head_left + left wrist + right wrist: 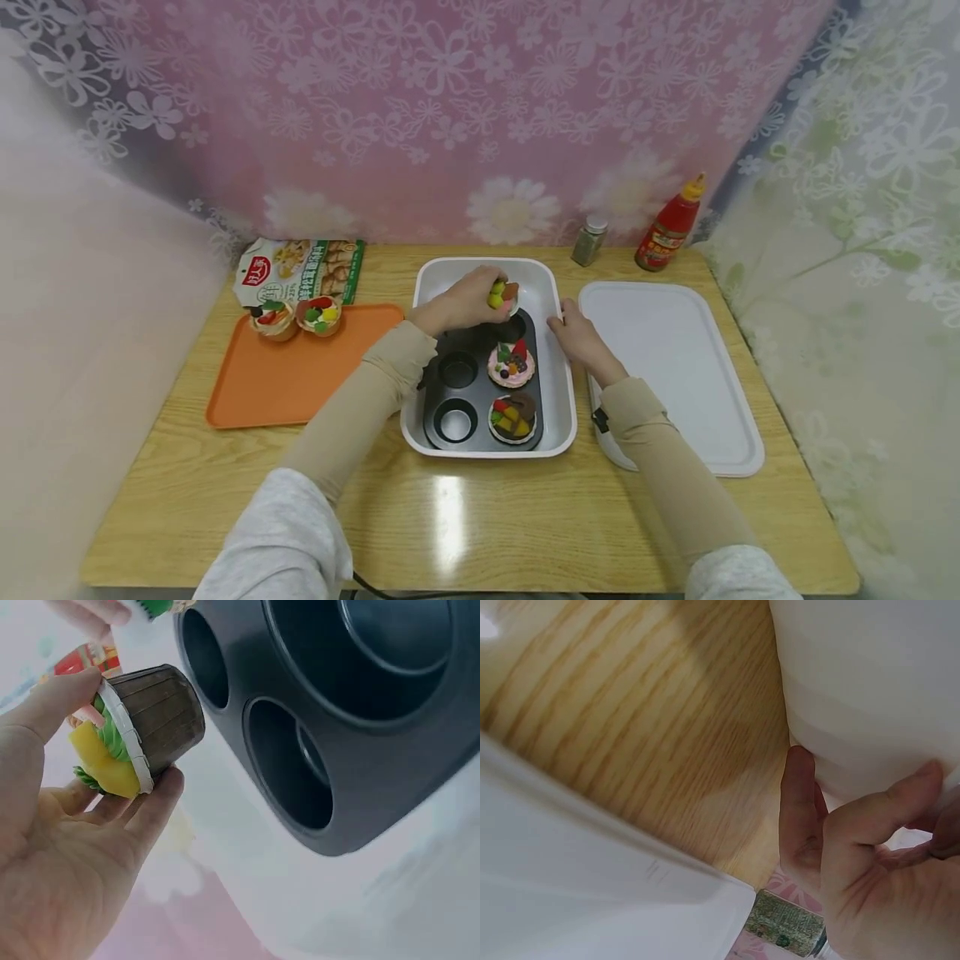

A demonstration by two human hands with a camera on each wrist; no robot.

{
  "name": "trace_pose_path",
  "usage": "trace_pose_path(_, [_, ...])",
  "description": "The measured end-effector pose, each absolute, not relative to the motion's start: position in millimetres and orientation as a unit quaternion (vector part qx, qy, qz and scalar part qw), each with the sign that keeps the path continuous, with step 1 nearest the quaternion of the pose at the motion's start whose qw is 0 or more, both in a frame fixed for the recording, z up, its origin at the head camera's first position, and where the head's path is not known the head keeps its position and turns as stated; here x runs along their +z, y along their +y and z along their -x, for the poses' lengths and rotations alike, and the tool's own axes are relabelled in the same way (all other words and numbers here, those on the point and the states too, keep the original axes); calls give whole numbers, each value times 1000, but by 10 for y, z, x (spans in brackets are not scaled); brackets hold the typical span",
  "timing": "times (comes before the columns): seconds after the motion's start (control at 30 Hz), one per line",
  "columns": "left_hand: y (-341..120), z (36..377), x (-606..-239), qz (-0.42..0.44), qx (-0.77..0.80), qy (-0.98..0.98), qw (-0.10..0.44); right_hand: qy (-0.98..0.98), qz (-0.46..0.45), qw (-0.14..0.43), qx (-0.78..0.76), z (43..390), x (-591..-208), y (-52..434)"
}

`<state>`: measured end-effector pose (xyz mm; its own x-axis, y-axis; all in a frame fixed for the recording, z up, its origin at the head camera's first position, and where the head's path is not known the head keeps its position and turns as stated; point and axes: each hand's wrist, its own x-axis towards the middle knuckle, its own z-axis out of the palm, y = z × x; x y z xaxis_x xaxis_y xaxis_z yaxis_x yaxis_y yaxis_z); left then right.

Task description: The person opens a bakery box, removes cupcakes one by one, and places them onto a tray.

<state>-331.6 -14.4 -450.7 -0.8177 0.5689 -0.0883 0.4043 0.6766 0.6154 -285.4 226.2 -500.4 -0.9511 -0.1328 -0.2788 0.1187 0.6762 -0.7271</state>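
My left hand holds a toy cupcake between thumb and fingers, tipped on its side over the far end of the muffin tin. Its wrapper is brown, topped with green cream and yellow pieces. The dark tin lies in a deep white rectangular pan. A pink-topped cupcake and one with chocolate and fruit sit in the tin's right column. Around the pan's right rim my right hand curls its fingers, with fingertips against the outer wall in the right wrist view.
On the left, two fruit-topped tarts stand at the back of an orange tray, before a food packet. A white tray lies to the right. Behind it are a spice jar and a red sauce bottle.
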Motion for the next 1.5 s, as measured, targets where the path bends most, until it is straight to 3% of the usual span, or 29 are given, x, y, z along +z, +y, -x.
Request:
trace_pose_path(0.4, [-852,3221,-4236,-209,401,887,94,901,4,154,-405,2841,-5020,2272])
trace_pose_path(0.57, [-1205,3236,-4257,-166,436,877,113,901,6,154,-406,2840,-5023,2279])
trace_pose_path(0.8, [-1621,3221,-4346,-150,379,910,79,901,8,154,-405,2837,-5027,2284])
trace_pose_path(0.97, [-1875,3187,-4470,-112,369,918,94,900,7,154,-408,2833,-5018,2273])
trace_pose_path(1.5, [-2079,3143,-4641,-150,243,951,119,902,9,151,-404,2846,-5018,2249])
